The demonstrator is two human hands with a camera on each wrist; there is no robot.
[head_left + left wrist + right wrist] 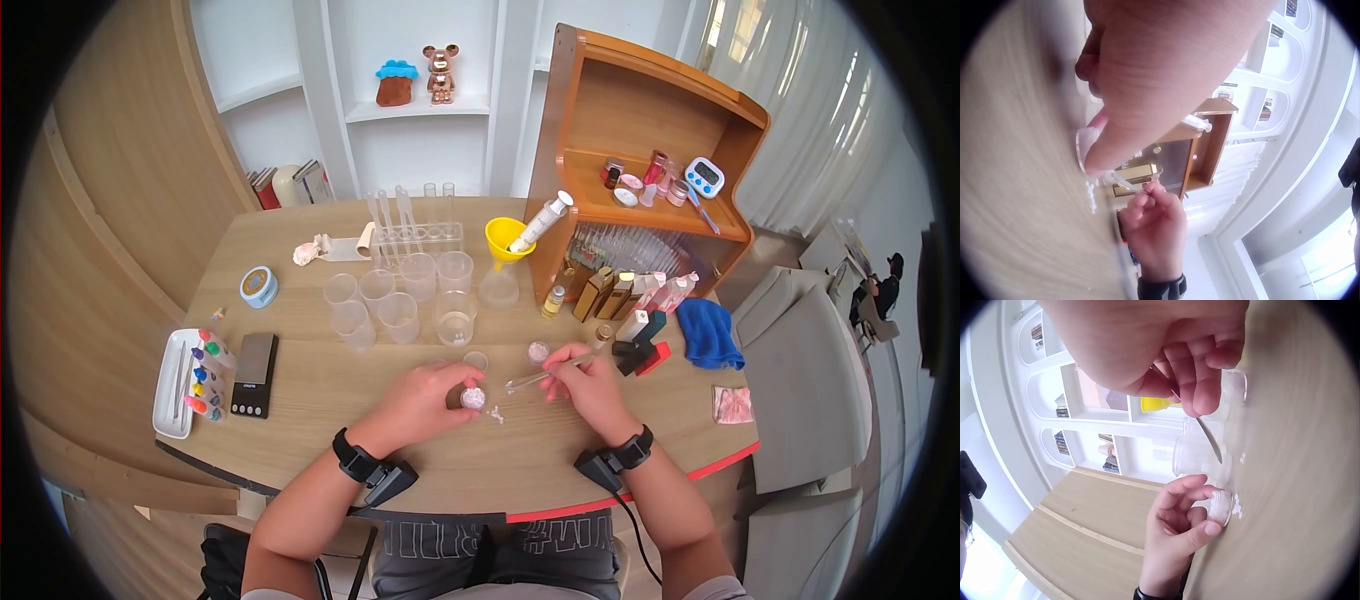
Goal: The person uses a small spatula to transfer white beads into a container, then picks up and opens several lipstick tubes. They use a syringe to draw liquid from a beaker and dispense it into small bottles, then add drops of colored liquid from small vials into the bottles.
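Between thumb and fingers, my left hand holds a small clear jar of whitish-pink contents, low over the table. In the right wrist view that jar is upright near the tabletop. My right hand pinches a slim metal spatula, its blade tip pointing toward the jar but apart from it. White crumbs lie on the wood beside the jar. Just behind are a clear round lid and a second small jar with pink contents. In the left wrist view my left hand covers much of the scene.
Several clear plastic cups and a test-tube rack stand behind the hands. A yellow funnel sits in a flask. At left are a black scale and dropper bottles; at right, small boxes and a blue cloth.
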